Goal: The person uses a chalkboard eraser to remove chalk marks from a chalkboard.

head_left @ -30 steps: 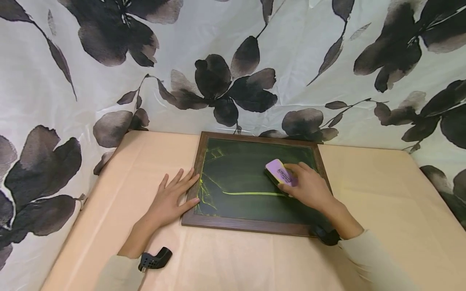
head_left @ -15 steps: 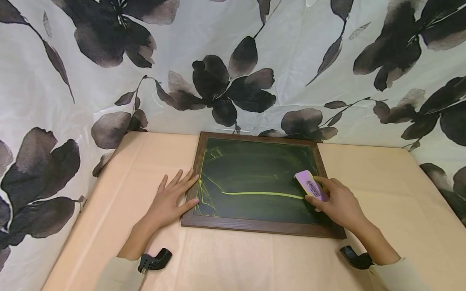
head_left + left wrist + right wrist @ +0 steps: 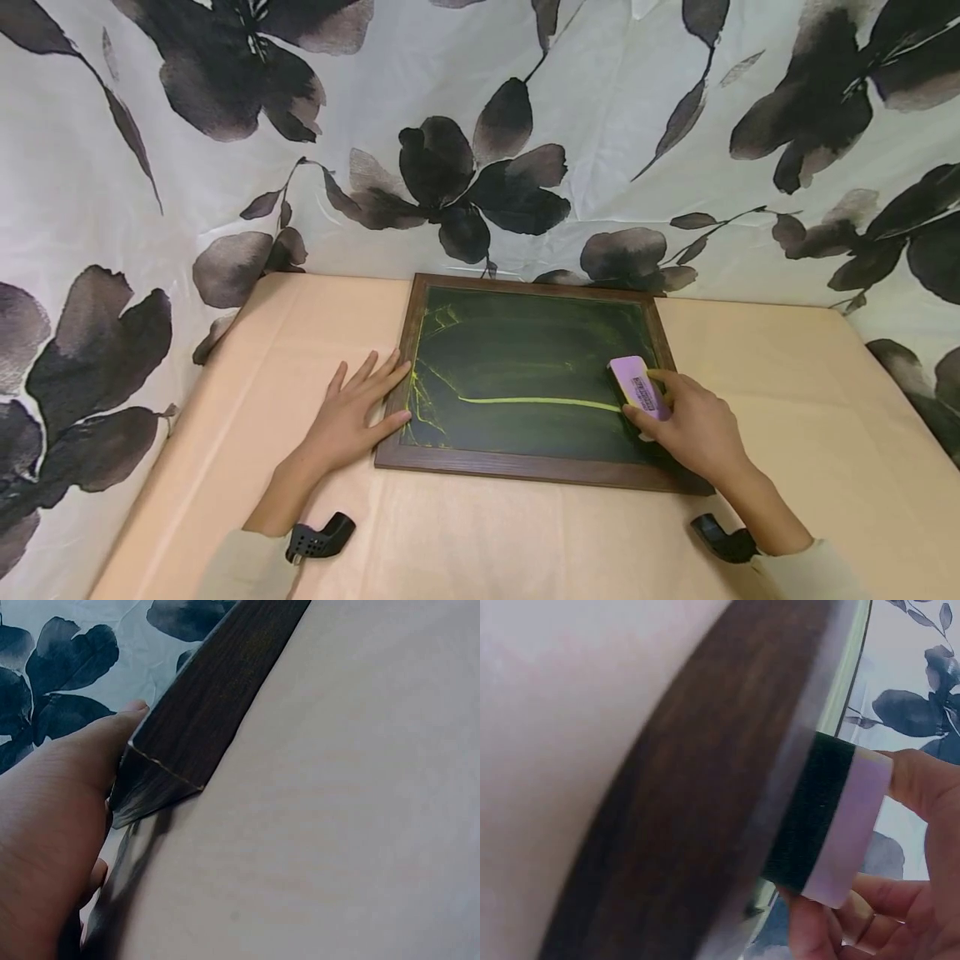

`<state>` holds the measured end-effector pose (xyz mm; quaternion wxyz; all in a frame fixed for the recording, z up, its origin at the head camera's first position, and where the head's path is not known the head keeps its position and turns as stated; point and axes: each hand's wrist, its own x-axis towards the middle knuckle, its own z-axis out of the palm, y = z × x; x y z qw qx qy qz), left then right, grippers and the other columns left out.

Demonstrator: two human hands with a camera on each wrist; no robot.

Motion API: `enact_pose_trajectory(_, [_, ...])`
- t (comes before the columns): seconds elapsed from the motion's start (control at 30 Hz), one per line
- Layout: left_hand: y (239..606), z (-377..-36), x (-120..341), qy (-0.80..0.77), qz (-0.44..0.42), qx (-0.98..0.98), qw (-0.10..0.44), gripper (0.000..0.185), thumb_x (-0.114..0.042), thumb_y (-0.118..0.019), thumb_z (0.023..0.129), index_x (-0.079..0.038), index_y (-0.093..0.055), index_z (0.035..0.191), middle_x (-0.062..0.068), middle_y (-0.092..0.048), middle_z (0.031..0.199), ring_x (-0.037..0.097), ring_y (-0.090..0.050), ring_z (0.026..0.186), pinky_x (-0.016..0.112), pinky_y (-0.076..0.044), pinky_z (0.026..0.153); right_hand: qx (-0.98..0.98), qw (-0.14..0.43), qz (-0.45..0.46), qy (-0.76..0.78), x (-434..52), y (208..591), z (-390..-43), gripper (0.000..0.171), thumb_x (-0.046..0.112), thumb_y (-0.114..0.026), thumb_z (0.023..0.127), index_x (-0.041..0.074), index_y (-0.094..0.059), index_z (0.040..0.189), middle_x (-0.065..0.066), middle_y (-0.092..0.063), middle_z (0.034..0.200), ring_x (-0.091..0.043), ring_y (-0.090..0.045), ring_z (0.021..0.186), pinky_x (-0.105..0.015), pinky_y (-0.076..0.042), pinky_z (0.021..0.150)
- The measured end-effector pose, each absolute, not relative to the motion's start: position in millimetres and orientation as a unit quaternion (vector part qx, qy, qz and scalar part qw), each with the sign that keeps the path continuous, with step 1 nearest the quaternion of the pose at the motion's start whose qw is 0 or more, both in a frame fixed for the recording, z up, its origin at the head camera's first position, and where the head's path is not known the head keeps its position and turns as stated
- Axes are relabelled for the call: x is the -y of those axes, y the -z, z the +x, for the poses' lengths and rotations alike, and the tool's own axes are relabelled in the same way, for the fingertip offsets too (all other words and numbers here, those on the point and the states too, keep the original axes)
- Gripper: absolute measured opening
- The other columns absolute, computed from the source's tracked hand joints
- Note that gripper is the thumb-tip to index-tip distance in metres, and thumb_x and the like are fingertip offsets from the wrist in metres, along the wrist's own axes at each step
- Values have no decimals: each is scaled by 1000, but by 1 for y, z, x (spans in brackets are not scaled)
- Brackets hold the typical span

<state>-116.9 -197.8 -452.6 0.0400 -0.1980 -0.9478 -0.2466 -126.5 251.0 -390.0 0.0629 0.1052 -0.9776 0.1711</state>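
A framed chalkboard (image 3: 525, 358) lies on the table, with a yellow line (image 3: 540, 401) across its lower half and yellow smudges along its left side. My right hand (image 3: 693, 425) grips a purple-topped eraser (image 3: 640, 385) between thumb and fingers at the board's right side. In the right wrist view the eraser (image 3: 847, 825) shows its dark felt side facing the board. My left hand (image 3: 352, 408) is spread flat, fingertips and thumb on the board's left frame. The left wrist view shows that hand (image 3: 52, 795) beside the frame's corner (image 3: 165, 765).
The peach-coloured table (image 3: 480, 542) extends in front and to both sides. A white cloth with dark flowers (image 3: 637, 100) hangs behind the table and down its left side. A black wrist device (image 3: 322, 536) sits on each arm.
The right hand has carried the eraser rightward from near the board's middle, then turned it slightly. More of the yellow line's right end shows. The left hand stays put.
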Motion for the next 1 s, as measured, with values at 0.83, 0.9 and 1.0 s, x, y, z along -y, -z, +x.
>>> enact_pose_trajectory(0.83, [450,-116,196,248,-198,948,38,68,-52,-55,92,-21,-36,150,2,-26,156,32,-18,143,60,-1,110,978,49,97,-178,-214,393,-131,63,34,-75,79,-9,-58,121,-10,-62,80,-20,-56,61,-34,-41,45])
enact_pose_trajectory(0.9, [450,-116,196,248,-198,947,41,68,-52,-55,92,-21,-37,150,2,-26,156,32,-18,143,60,-2,110,978,56,104,-171,-206,394,-131,62,35,-75,78,-8,-59,120,-13,-63,84,-21,-56,61,-35,-41,45])
enact_pose_trajectory(1.0, [451,-116,196,249,-201,947,44,67,-51,-55,92,-21,-37,149,2,-26,156,32,-19,143,60,-2,110,978,65,113,-161,-196,395,-130,63,37,-76,77,-7,-60,119,-17,-65,90,-23,-58,63,-36,-43,47])
